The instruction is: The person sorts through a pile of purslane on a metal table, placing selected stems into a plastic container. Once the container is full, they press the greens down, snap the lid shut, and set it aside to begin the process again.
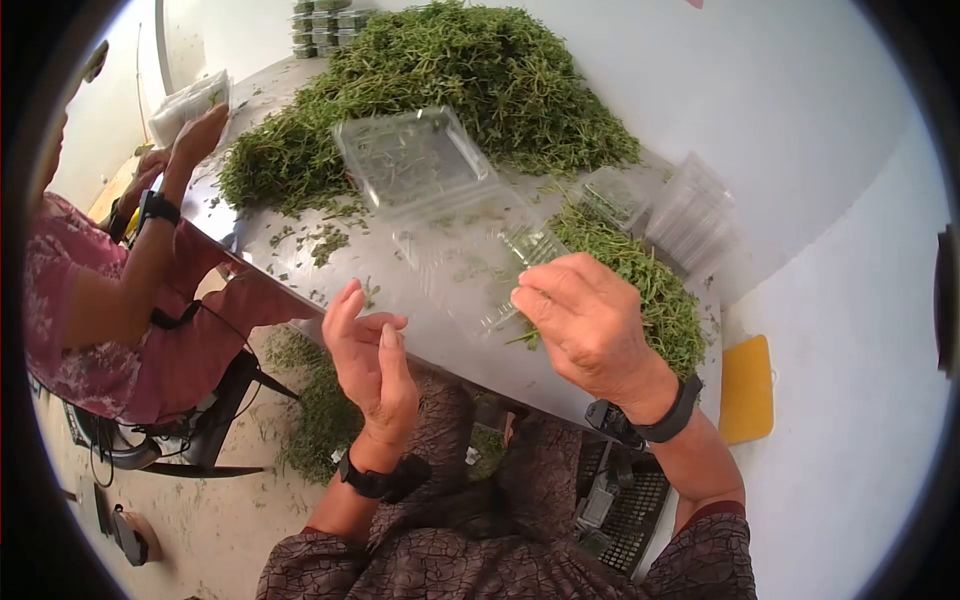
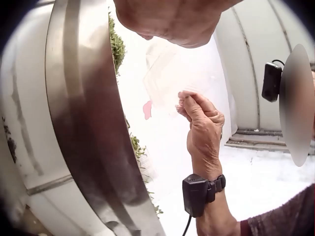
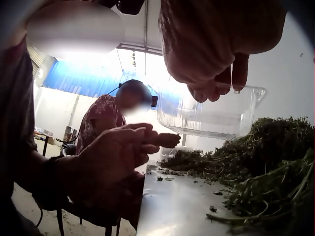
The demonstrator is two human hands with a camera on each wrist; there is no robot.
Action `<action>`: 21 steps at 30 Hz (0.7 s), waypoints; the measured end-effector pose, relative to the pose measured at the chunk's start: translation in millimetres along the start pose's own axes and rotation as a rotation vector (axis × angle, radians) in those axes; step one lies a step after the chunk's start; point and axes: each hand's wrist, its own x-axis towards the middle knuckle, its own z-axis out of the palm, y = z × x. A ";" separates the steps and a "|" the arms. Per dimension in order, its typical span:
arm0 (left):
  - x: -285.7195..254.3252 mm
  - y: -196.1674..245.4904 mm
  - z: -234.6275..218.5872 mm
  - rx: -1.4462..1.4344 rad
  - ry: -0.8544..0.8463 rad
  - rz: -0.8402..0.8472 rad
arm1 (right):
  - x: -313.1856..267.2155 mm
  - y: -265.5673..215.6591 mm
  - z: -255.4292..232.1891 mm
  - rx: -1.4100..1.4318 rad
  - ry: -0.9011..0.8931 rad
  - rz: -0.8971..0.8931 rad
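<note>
A clear plastic clamshell container (image 1: 468, 262) hangs above the metal table with its lid (image 1: 412, 158) swung open. My right hand (image 1: 590, 325) pinches its near right edge between thumb and fingers. In the right wrist view my right hand (image 3: 221, 44) is over the container (image 3: 206, 115), which looks see-through with no herbs inside. The left hand (image 1: 370, 365) is raised left of the container, fingers slightly bent and apart, touching nothing. From the left wrist, the left hand (image 2: 170, 22) fills the top, with the right hand (image 2: 204, 130) beyond it.
A large heap of green herbs (image 1: 470, 80) covers the table's back. A smaller pile (image 1: 640, 285) lies right, beside stacked empty containers (image 1: 692, 215). Filled boxes (image 1: 325, 28) stand at the far edge. Another person (image 1: 130, 290) sits at left; a yellow board (image 1: 747, 390) is right.
</note>
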 end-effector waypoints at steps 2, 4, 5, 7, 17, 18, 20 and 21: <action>8.0 2.0 -13.6 0.168 -0.047 0.285 | -3.5 -4.8 8.5 0.058 -0.057 -0.008; 13.8 8.6 -22.7 0.247 -0.097 0.362 | -1.9 -6.2 16.6 0.073 -0.061 -0.051; 16.5 11.0 -26.4 0.318 -0.156 0.432 | -0.8 -5.9 20.7 0.081 -0.071 -0.084; 20.0 14.0 -32.8 0.332 -0.174 0.461 | -0.4 -4.0 28.8 0.116 -0.070 -0.064; 24.4 8.0 -30.0 0.524 -0.528 0.230 | -12.7 4.1 47.0 0.018 -0.204 0.060; 24.5 6.7 -27.9 0.516 -0.535 0.228 | -14.9 7.2 43.4 0.013 -0.208 0.067; 26.2 5.1 -24.3 0.563 -0.474 0.278 | -22.2 15.9 34.6 -0.073 -0.246 0.249; 26.9 5.2 -21.8 0.561 -0.480 0.275 | -27.1 20.7 30.9 -0.074 -0.248 0.255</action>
